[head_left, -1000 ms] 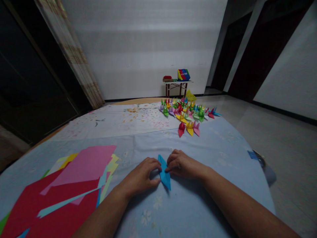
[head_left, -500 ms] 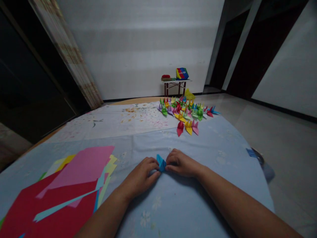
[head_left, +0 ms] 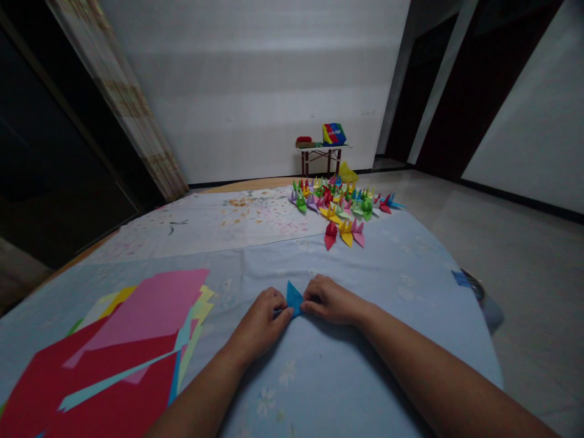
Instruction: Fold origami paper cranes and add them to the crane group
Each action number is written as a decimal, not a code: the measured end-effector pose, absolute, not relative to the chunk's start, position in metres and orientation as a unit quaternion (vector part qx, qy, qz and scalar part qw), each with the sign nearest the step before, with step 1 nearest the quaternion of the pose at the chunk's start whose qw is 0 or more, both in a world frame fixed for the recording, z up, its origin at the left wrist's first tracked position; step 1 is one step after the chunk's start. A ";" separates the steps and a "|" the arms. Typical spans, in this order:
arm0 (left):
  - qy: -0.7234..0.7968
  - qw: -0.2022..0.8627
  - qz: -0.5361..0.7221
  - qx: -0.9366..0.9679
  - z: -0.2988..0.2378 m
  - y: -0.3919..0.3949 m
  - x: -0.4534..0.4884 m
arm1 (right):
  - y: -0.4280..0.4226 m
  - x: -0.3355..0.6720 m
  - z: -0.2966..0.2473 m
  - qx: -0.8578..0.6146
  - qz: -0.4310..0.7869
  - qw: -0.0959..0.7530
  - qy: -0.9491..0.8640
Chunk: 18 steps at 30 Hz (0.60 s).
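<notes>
Head view: two bare hands meet over a cloth-covered surface in a dim room
Containers: a multicolour box (head_left: pixel 334 134) stands on a small table (head_left: pixel 322 152) by the far wall, beside a red thing (head_left: pixel 303 140); what the box holds cannot be seen
Blue folded paper (head_left: pixel 293 298): lies on the light blue cloth (head_left: pixel 365 365), right between the two hands, with a pointed tip rising above the fingers
Left hand (head_left: pixel 262 319): fingertips pinched on the paper's left edge
Right hand (head_left: pixel 331 301): fingertips pressed on its right edge, knuckles up
Hands together: close, nearly touching, both clamped on the same piece
Paper sheets (head_left: pixel 137 340): flat, loose and overlapping, red and pink on top with yellow, teal and green edges, well to the left of the hands
Folded figures (head_left: pixel 340 207): many small, pointed and many-coloured, clustered far ahead near the table
Cloths: pale blue with faint flowers; beyond it a white cloth (head_left: pixel 219 222) with speckled prints
</notes>
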<state>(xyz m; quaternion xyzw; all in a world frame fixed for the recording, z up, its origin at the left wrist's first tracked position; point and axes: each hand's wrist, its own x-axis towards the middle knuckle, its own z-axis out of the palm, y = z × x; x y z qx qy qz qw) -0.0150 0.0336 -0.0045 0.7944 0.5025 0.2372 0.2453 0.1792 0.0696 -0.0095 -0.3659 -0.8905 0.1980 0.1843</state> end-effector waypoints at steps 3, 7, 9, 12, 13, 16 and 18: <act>0.514 0.232 0.238 0.791 -0.007 0.034 -0.014 | 0.069 0.177 -0.010 -0.378 0.186 0.176 -0.889; 0.520 0.209 0.231 0.795 -0.010 0.033 -0.010 | 0.069 0.175 -0.011 -0.396 0.186 0.179 -0.881; 0.523 0.200 0.229 0.796 -0.010 0.032 -0.009 | 0.069 0.174 -0.011 -0.399 0.187 0.182 -0.879; 0.523 0.198 0.234 0.795 -0.009 0.031 -0.010 | 0.069 0.173 -0.011 -0.401 0.184 0.179 -0.879; 0.520 0.204 0.236 0.795 -0.009 0.030 -0.011 | 0.069 0.173 -0.011 -0.401 0.185 0.179 -0.879; 0.502 0.232 0.237 0.799 -0.009 0.030 -0.014 | 0.069 0.174 -0.011 -0.401 0.190 0.182 -0.878; 0.499 0.244 0.241 0.796 -0.011 0.031 -0.015 | 0.068 0.174 -0.010 -0.402 0.194 0.181 -0.876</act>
